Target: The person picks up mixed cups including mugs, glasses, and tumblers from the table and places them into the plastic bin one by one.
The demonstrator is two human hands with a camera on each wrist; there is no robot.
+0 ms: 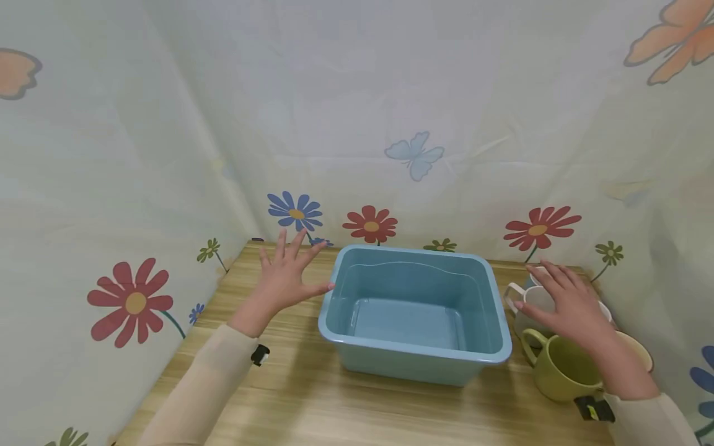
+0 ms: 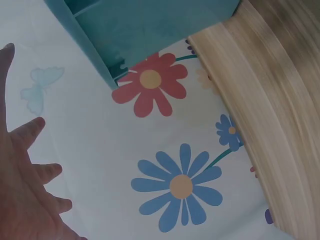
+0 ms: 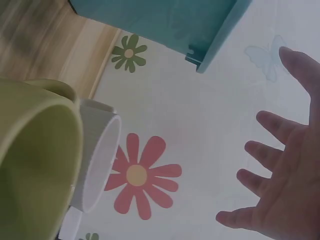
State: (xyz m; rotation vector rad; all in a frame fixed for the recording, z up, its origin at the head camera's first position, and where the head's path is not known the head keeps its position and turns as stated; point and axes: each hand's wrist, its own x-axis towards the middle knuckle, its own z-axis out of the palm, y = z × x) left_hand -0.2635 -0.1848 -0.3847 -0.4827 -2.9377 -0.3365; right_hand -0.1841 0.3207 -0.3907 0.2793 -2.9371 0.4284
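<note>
A blue plastic basin point(image 1: 415, 356) stands on the wooden table, its inside bare. To its left my left hand point(image 1: 284, 279) hovers with fingers spread, the thumb tip close by the basin's rim. My right hand point(image 1: 574, 310) is held over a group of mugs on the right, fingers spread and holding nothing. Below it are a green mug point(image 1: 558, 378) and a white mug point(image 1: 532, 303), both with handles toward the basin. Other cups, one with a brown rim point(image 1: 638, 350), are partly hidden by the hand and forearm. In the right wrist view the green mug point(image 3: 37, 150) looms close.
The wooden table point(image 1: 268, 396) runs up to a pale cloth backdrop point(image 1: 334, 124) printed with flowers and butterflies, which encloses the back and both sides. Black straps point(image 1: 260, 355) sit at both wrists.
</note>
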